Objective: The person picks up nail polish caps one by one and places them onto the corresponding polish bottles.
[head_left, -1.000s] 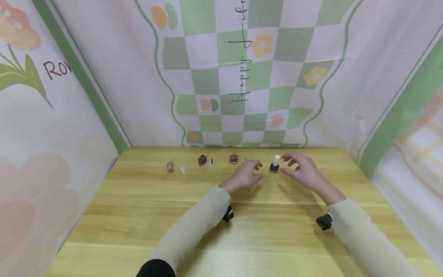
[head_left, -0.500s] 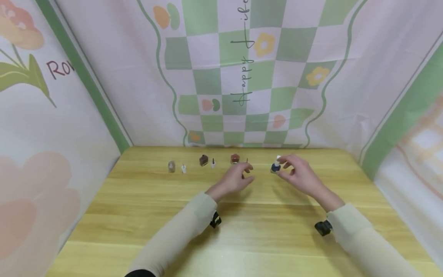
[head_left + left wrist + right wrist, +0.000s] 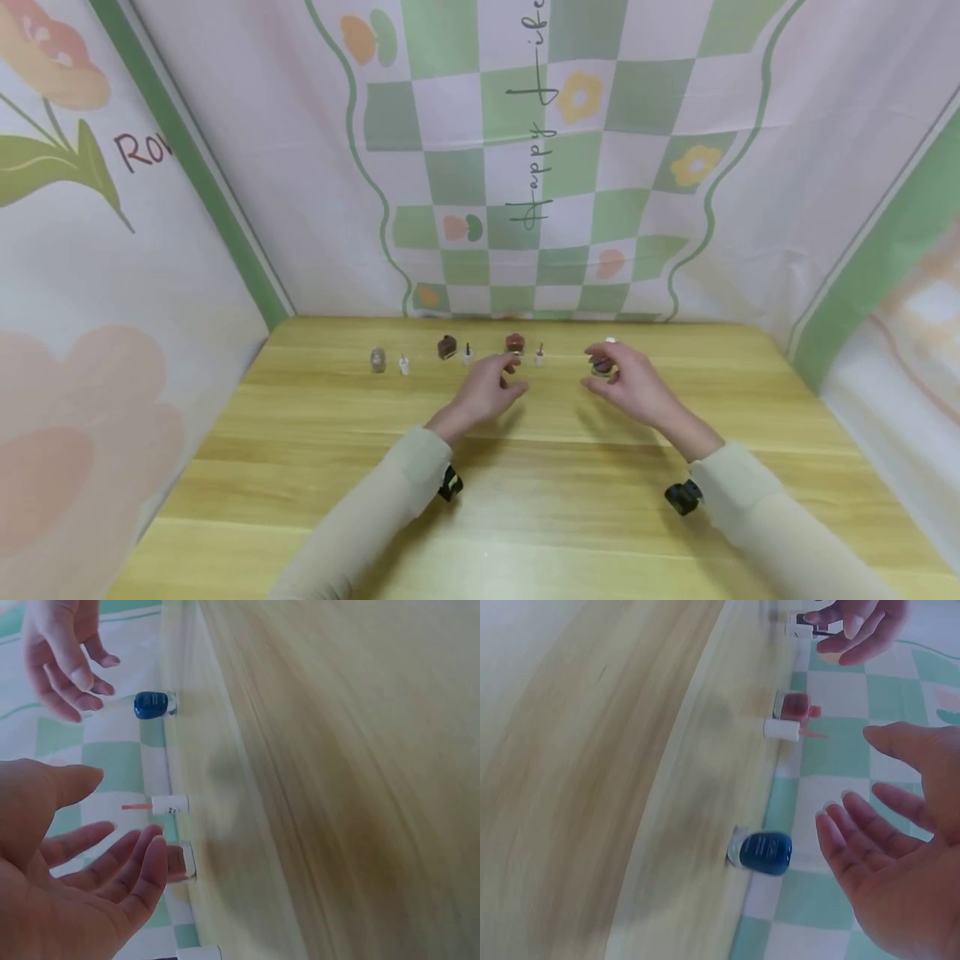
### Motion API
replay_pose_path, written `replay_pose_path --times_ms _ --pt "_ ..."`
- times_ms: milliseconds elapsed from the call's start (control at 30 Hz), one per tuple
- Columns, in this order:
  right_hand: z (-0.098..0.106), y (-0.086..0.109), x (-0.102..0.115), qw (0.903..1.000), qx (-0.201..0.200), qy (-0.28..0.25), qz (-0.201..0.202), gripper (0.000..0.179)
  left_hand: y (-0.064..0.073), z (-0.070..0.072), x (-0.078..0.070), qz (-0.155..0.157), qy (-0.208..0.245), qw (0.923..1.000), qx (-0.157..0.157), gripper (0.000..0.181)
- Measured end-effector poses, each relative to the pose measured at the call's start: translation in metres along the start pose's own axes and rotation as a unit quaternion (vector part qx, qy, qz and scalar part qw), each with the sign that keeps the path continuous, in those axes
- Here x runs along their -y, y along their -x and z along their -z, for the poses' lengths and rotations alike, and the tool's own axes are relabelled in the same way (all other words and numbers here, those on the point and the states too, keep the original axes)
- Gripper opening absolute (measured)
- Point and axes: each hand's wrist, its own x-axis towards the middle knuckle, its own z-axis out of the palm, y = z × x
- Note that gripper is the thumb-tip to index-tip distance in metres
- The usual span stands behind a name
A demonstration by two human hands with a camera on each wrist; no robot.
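A checked cloth (image 3: 570,225) hung behind the worktop (image 3: 487,500). I had my right hand (image 3: 633,385) by the blue bottle (image 3: 765,853), toward the far right corner, and my left hand (image 3: 482,392) by the red bottle (image 3: 514,342), near the far edge. Both gripped nothing, fingers loosely parted. I judged it capping or uncapping; next called for pinching a cap (image 3: 781,729).

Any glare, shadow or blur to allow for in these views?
Head: pale glare on the near tabletop, soft shadows below left hand and right hand; left wrist: blurry shadows on that tabletop; right wrist: lettering on the blue bottle too soft to read.
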Motion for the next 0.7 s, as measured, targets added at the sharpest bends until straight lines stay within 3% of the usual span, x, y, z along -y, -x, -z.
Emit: replay_pose_path --times_ms 300,567,700 --pt "-0.014 -0.012 0.003 0.9992 0.020 -0.028 -0.023 0.052 -0.002 0.000 0.007 0.035 0.032 0.9981 -0.038 0.059" --pt "-0.028 -0.027 0.001 0.9967 0.028 -0.043 -0.062 0.056 -0.018 -0.011 0.018 0.089 0.026 0.9940 -0.059 0.065" --pt "-0.035 -0.035 0.000 0.9942 0.028 -0.060 -0.084 0.058 -0.028 -0.015 0.023 0.093 0.022 0.9932 -0.067 0.063"
